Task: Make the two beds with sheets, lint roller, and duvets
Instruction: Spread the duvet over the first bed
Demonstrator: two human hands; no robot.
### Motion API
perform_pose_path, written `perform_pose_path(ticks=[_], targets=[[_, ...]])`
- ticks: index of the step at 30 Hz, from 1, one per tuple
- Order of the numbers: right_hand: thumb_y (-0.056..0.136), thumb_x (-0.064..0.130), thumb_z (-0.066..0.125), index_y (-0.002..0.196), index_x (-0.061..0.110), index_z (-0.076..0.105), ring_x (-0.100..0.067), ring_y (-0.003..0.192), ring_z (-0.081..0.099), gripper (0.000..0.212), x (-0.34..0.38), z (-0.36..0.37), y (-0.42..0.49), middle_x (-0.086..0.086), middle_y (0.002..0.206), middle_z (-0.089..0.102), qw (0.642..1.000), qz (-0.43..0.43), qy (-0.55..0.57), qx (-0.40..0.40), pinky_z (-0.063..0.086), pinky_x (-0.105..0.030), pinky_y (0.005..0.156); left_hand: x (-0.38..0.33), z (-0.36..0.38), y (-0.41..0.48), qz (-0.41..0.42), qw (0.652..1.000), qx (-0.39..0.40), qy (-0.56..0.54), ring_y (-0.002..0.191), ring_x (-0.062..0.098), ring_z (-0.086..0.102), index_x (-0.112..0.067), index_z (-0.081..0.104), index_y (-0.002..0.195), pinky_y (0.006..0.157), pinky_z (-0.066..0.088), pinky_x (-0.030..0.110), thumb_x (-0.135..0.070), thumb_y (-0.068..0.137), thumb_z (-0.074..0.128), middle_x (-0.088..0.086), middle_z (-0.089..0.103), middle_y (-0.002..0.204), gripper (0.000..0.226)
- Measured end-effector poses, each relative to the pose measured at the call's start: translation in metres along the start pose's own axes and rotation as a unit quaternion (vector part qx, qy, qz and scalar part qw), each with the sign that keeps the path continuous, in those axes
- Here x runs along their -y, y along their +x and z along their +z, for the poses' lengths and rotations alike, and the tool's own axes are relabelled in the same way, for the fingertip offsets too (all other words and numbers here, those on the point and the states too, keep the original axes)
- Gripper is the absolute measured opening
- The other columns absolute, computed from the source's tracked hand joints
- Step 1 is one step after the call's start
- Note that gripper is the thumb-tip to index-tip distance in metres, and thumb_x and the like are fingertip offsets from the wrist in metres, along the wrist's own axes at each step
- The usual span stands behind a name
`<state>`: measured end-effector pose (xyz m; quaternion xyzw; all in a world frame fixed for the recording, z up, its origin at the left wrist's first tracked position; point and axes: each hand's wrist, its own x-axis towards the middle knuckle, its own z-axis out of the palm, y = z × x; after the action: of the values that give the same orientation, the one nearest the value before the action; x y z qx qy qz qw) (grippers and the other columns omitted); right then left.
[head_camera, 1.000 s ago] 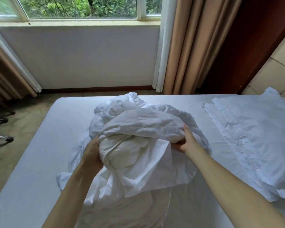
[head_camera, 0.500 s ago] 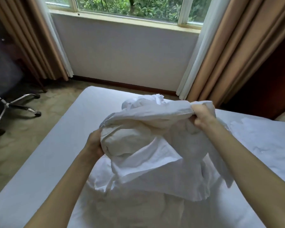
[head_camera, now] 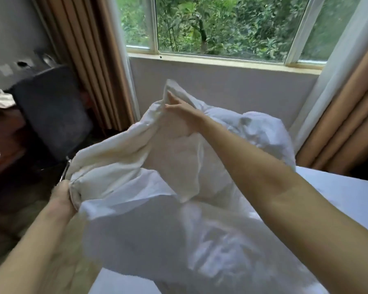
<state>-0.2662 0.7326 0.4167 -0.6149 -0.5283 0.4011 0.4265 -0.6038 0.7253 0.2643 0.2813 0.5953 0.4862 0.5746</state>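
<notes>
Sheet (head_camera: 136, 166) raised over the mattress (head_camera: 338, 194), stretched between two hands.
Left hand (head_camera: 62, 196) clutches a bunched edge low; right hand (head_camera: 179, 109) pinches a corner high, apparently to shake it open.

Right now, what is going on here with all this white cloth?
A person is working at a bed and holds a crumpled white sheet up with both hands. The left hand grips a gathered part low down, and the right hand pinches an edge higher up, toward the window. The rest of the cloth hangs bunched over the mattress. The sheet is not yet spread out.
</notes>
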Motion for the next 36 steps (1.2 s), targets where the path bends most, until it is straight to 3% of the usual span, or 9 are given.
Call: perform_pose_path(ticks=[3, 6, 9, 13, 17, 22, 27, 30, 36], targets=[[0.095, 0.018, 0.055, 0.146, 0.015, 0.033, -0.015, 0.125, 0.045, 0.056, -0.025, 0.058, 0.005, -0.003, 0.146, 0.04, 0.995, 0.007, -0.016, 0.101, 0.042, -0.004, 0.069, -0.009, -0.031, 0.04, -0.036, 0.996, -0.077, -0.036, 0.077, 0.021, 0.062, -0.009, 0.062, 0.116, 0.062, 0.054, 0.029, -0.014, 0.091, 0.048, 0.009, 0.067, 0.104, 0.03], [0.096, 0.026, 0.053, 0.144, 0.017, 0.038, -0.02, 0.135, 0.036, 0.051, -0.109, 0.084, -0.024, -0.004, 0.151, 0.033, 0.959, 0.132, -0.169, 0.187, 0.039, -0.021, 0.099, 0.017, -0.036, 0.04, -0.056, 0.998, -0.028, -0.009, 0.062, 0.012, 0.068, -0.008, 0.058, 0.108, 0.053, 0.056, 0.024, -0.012, 0.098, 0.043, 0.003, 0.069, 0.082, 0.018], [0.092, 0.044, 0.053, 0.147, 0.019, 0.03, -0.025, 0.141, 0.026, 0.065, -0.226, 0.055, -0.094, -0.004, 0.156, 0.024, 0.846, 0.288, -0.392, 0.219, 0.02, -0.04, 0.115, 0.089, -0.031, 0.012, -0.158, 0.972, 0.096, 0.148, 0.113, 0.026, 0.059, -0.021, 0.038, 0.138, 0.096, 0.042, 0.04, -0.027, 0.103, 0.035, -0.002, 0.055, 0.118, 0.036], [0.075, 0.063, 0.059, 0.147, 0.03, 0.017, -0.026, 0.145, 0.011, 0.089, -0.3, 0.007, -0.197, 0.003, 0.158, 0.011, 0.737, 0.412, -0.494, 0.207, 0.022, -0.058, 0.108, 0.186, -0.024, -0.058, -0.3, 0.89, 0.214, 0.269, 0.07, 0.017, 0.056, -0.022, 0.047, 0.098, 0.065, 0.037, 0.028, -0.027, 0.101, 0.039, -0.002, 0.056, 0.096, 0.01], [0.076, 0.068, 0.059, 0.15, 0.034, -0.006, -0.02, 0.146, -0.01, 0.105, -0.306, -0.031, -0.25, 0.001, 0.159, -0.014, 0.742, 0.413, -0.502, 0.163, 0.015, -0.061, 0.108, 0.244, -0.006, -0.117, -0.378, 0.831, 0.254, 0.32, 0.063, 0.015, 0.056, -0.02, 0.047, 0.101, 0.061, 0.036, 0.024, -0.03, 0.099, 0.042, 0.001, 0.058, 0.101, 0.012], [0.091, 0.044, 0.049, 0.103, 0.025, 0.057, -0.024, 0.122, 0.049, 0.024, -0.316, -0.03, -0.262, -0.006, 0.134, 0.054, 0.771, 0.362, -0.511, 0.111, 0.037, -0.032, 0.095, 0.284, 0.021, -0.159, -0.422, 0.802, 0.29, 0.309, 0.073, 0.014, 0.062, -0.018, 0.051, 0.119, 0.068, 0.041, 0.027, -0.045, 0.096, 0.044, 0.001, 0.064, 0.115, 0.036], [0.092, 0.034, 0.053, 0.092, 0.006, 0.064, -0.028, 0.092, 0.057, 0.03, -0.288, 0.028, -0.278, -0.018, 0.103, 0.064, 0.803, 0.313, -0.427, 0.274, 0.034, -0.03, 0.069, 0.3, 0.059, -0.206, -0.496, 0.778, 0.348, 0.17, 0.097, 0.026, 0.062, -0.021, 0.056, 0.118, 0.075, 0.047, 0.035, -0.078, 0.078, 0.044, 0.006, 0.063, 0.107, 0.07], [0.09, 0.033, 0.057, 0.062, 0.014, 0.046, -0.017, 0.063, 0.041, 0.036, -0.26, 0.072, -0.31, -0.006, 0.065, 0.049, 0.852, 0.264, -0.32, 0.319, 0.029, -0.027, 0.057, 0.299, 0.078, -0.221, -0.505, 0.821, 0.262, 0.047, 0.076, 0.026, 0.063, -0.006, 0.07, 0.096, 0.064, 0.05, 0.03, -0.053, 0.082, 0.061, 0.015, 0.065, 0.08, 0.049], [0.094, 0.026, 0.053, 0.065, 0.016, 0.05, -0.005, 0.061, 0.039, 0.031, -0.204, 0.112, -0.307, 0.002, 0.067, 0.043, 0.961, 0.179, -0.027, 0.207, 0.032, -0.024, 0.061, 0.217, 0.058, -0.163, -0.226, 0.963, 0.081, 0.126, 0.065, 0.018, 0.05, -0.016, 0.05, 0.08, 0.054, 0.047, 0.027, -0.018, 0.095, 0.055, 0.004, 0.05, 0.076, 0.016]])
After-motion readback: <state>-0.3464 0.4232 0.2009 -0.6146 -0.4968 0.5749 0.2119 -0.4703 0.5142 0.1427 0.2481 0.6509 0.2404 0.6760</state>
